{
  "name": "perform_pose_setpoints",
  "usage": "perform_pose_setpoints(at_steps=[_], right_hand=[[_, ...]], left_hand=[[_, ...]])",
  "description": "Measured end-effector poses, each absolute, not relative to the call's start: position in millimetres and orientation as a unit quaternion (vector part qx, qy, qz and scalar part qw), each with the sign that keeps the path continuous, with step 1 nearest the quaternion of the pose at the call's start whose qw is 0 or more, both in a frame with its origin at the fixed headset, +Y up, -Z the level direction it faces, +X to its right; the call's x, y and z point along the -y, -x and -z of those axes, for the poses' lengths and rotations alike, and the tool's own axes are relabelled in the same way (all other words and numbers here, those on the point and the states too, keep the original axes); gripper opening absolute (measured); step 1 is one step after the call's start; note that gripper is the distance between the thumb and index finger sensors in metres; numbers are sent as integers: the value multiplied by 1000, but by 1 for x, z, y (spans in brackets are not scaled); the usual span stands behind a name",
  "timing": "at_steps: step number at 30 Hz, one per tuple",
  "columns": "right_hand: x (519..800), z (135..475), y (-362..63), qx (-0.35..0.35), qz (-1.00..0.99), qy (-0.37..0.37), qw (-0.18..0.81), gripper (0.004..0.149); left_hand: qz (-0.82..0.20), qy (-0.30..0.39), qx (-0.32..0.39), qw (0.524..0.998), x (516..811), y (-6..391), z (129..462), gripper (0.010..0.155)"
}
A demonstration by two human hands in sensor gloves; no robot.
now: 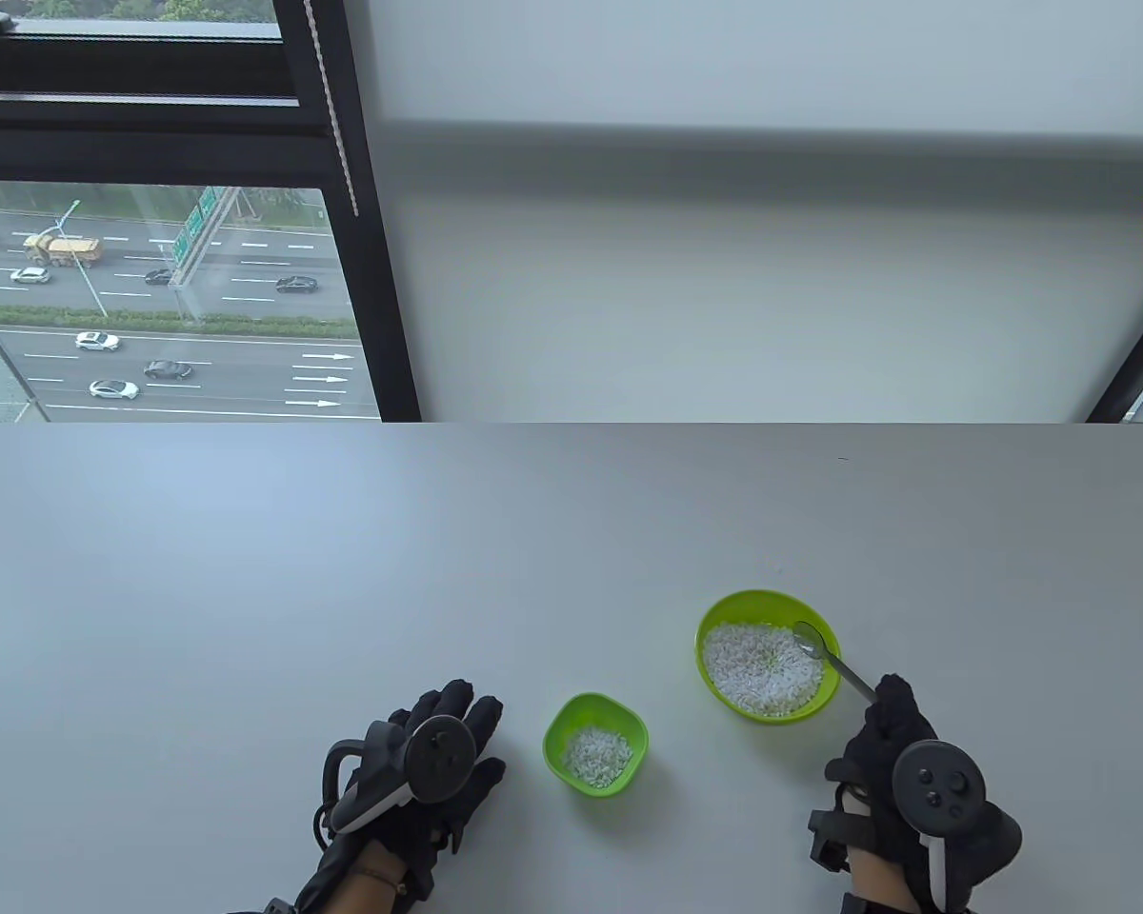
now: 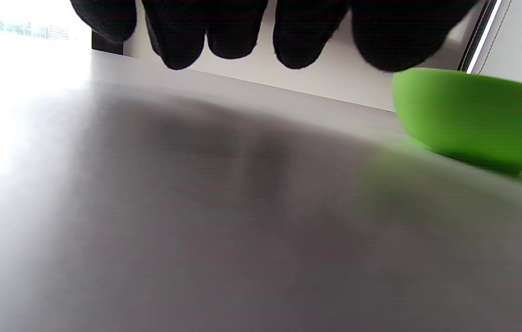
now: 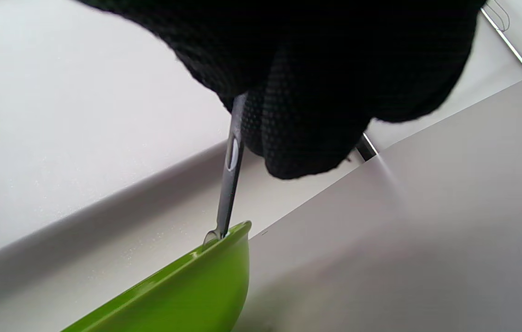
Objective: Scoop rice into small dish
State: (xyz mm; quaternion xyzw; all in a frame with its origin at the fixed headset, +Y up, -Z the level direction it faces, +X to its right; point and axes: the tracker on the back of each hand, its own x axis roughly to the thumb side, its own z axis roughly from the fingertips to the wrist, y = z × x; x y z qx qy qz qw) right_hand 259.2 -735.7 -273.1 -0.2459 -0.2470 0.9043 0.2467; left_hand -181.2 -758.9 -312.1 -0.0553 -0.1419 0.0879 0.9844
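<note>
A large green bowl (image 1: 768, 668) full of white rice stands right of centre near the front of the table. A small green dish (image 1: 596, 744) with some rice stands to its left. My right hand (image 1: 891, 733) grips the handle of a metal spoon (image 1: 824, 655), whose bowl lies over the rice at the large bowl's right rim. In the right wrist view the spoon (image 3: 230, 184) runs down from my fingers to the bowl's rim (image 3: 205, 272). My left hand (image 1: 438, 752) rests flat and empty on the table, left of the small dish (image 2: 472, 117).
The grey table (image 1: 343, 571) stretches far and left of the bowls. Its far edge meets a window and a white wall.
</note>
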Motion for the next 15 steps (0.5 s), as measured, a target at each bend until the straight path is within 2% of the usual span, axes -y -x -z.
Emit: perform_pose_setpoints(at_steps=[4, 15], right_hand=[[738, 275, -258, 221, -901, 241, 287, 41], [761, 282, -266, 89, -833, 249, 486, 44]], left_hand=[[-86, 56, 142, 984, 759, 181, 312, 70], [-86, 59, 143, 984, 759, 181, 312, 70]])
